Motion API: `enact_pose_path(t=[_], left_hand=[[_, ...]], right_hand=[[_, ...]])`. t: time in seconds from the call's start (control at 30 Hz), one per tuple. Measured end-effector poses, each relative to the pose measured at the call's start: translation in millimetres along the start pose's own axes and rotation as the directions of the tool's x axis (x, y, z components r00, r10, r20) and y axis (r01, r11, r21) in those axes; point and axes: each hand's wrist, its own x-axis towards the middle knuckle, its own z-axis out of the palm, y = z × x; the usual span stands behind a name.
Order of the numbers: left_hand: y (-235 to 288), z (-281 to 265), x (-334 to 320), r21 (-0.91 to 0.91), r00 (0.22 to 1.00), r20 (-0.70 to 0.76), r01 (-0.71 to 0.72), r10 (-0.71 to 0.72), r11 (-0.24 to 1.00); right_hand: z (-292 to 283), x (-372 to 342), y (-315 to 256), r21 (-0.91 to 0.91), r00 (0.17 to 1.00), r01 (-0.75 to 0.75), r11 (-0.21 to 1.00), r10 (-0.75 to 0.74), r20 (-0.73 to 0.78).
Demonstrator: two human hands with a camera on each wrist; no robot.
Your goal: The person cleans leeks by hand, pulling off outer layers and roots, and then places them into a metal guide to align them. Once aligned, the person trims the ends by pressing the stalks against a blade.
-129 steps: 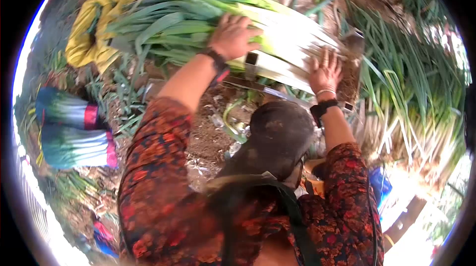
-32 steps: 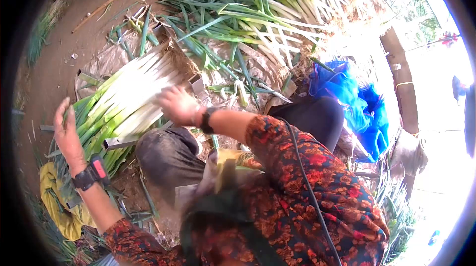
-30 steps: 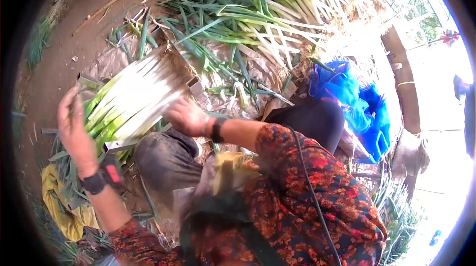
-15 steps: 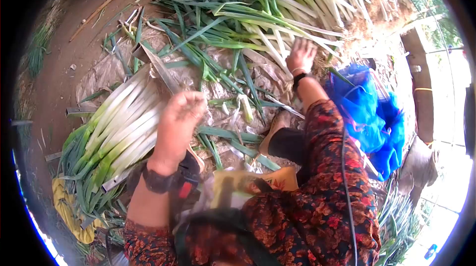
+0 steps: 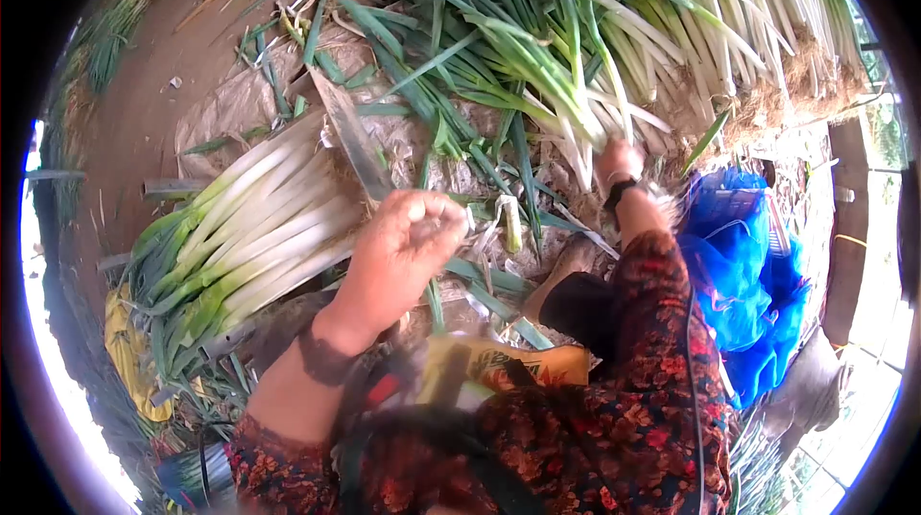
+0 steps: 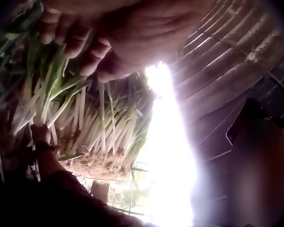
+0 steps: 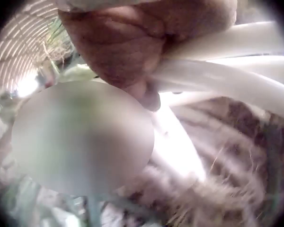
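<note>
My right hand (image 5: 619,165) grips a few leeks (image 5: 576,98) by their white ends, at the near edge of a loose pile. In the right wrist view the white stalks (image 7: 227,85) run out from the curled fingers, with stringy roots beneath. My left hand (image 5: 403,242) hangs in the air over the middle ground, fingers loosely curled and nothing in them. Left of it lies a stacked bundle of trimmed leeks (image 5: 259,227) in a low metal frame. A flat metal blade or plate (image 5: 347,136) stands slanted at the bundle's white end.
The large leek pile (image 5: 710,16) with roots spreads across the back right. A blue mesh bag (image 5: 748,275) lies right of my right arm. Cut leaves (image 5: 499,285) litter the sheet on the ground. A yellow sack (image 5: 134,352) sits at the far left.
My right hand has left the stacked bundle, reached to the loose pile and taken hold of several leeks, lifting them slightly. My left hand has moved right, away from the bundle. The head view has turned right.
</note>
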Motion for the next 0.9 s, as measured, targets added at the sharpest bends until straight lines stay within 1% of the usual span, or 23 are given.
enact_pose_path(t=[0.03,0.07,0.1,0.13,0.17,0.2,0.23,0.27,0.33,0.37,0.4,0.43,0.47,0.5,0.53,0.57,0.6,0.67,0.7,0.77,0.8,0.87,0.9], left_hand=[[0,2,0,-0.029,0.999,-0.047,-0.014,0.012,0.999],[-4,1,2,0.106,0.995,-0.063,-0.066,0.072,0.992],[-11,-2,5,0.242,0.988,-0.073,-0.112,0.134,0.964],[-16,-6,7,0.379,0.978,-0.077,-0.154,0.196,0.913],[-18,-7,10,0.297,0.989,-0.093,-0.082,0.114,0.951],[-18,-6,12,0.208,0.994,-0.103,-0.013,0.035,0.978],[-15,-5,12,-0.111,0.995,-0.053,0.077,-0.084,0.991],[-18,-6,14,-0.136,0.993,-0.055,0.094,-0.102,0.986],[-31,-9,22,-0.191,0.991,-0.054,0.114,-0.127,0.975],[-31,-10,24,-0.212,0.986,-0.020,0.160,-0.168,0.964],[-30,-11,23,-0.232,0.978,0.015,0.208,-0.210,0.950],[-29,-11,22,-0.250,0.966,0.050,0.257,-0.253,0.933],[-27,-8,22,-0.298,0.968,0.043,0.250,-0.248,0.922],[-24,-8,22,-0.384,0.971,0.067,0.239,-0.231,0.892],[-22,-9,23,-0.466,0.973,0.091,0.229,-0.211,0.854],[-24,-10,28,-0.529,0.978,0.058,0.198,-0.198,0.825],[-15,-16,24,-0.604,0.962,0.062,0.248,-0.266,0.757],[-2,-22,16,-0.751,0.969,0.034,0.187,-0.245,0.633],[1,-26,10,-0.757,0.982,0.034,0.148,-0.188,0.636],[5,-31,0,-0.766,0.997,0.036,0.070,-0.066,0.639],[5,-29,-2,-0.742,0.999,0.002,0.025,-0.034,0.670],[-3,-27,-2,-0.662,0.999,-0.025,0.009,-0.034,0.750],[-9,-23,0,-0.595,0.992,-0.117,-0.102,0.040,0.797]], right_hand=[[4,-19,-10,-0.073,0.985,0.172,0.982,-0.170,0.033],[35,-22,-13,0.196,0.959,0.222,0.955,-0.250,0.135],[18,-53,-32,0.277,0.941,0.208,0.938,-0.270,0.207],[29,-61,-45,0.363,0.891,0.290,0.886,-0.388,0.237],[5,-89,-61,0.491,0.876,0.228,0.841,-0.397,0.274],[13,-95,-76,0.579,0.849,0.222,0.785,-0.447,0.281],[20,-104,-84,0.731,0.841,0.170,0.661,-0.484,0.242],[19,-120,-93,0.854,0.834,0.111,0.509,-0.515,0.199],[-54,-177,-108,0.946,0.777,-0.049,0.321,-0.582,0.238],[-63,-191,-111,0.972,0.756,-0.096,0.217,-0.618,0.213],[-83,-209,-111,0.977,0.726,-0.117,0.180,-0.655,0.208],[-94,-224,-110,0.988,0.704,-0.064,0.142,-0.695,0.146],[-106,-239,-109,0.995,0.677,-0.011,0.101,-0.731,0.082],[-126,-261,-105,0.997,0.621,-0.054,0.053,-0.780,0.075],[-129,-274,-104,0.998,0.599,-0.046,0.041,-0.799,0.060],[-129,-285,-99,0.997,0.570,-0.038,0.072,-0.818,0.080],[-129,-292,-93,0.994,0.538,-0.029,0.103,-0.837,0.102],[-116,-300,-82,0.990,0.414,0.078,0.120,-0.907,0.078],[-127,-321,-85,0.991,0.445,0.089,0.096,-0.895,0.047],[-132,-321,-86,0.931,0.399,0.296,0.214,-0.913,0.083],[-135,-317,-85,0.880,0.383,0.393,0.265,-0.918,0.105],[-157,-285,-97,0.903,0.488,0.270,0.335,-0.856,0.172],[-148,-257,-107,0.983,0.482,0.144,-0.112,-0.860,-0.168]])
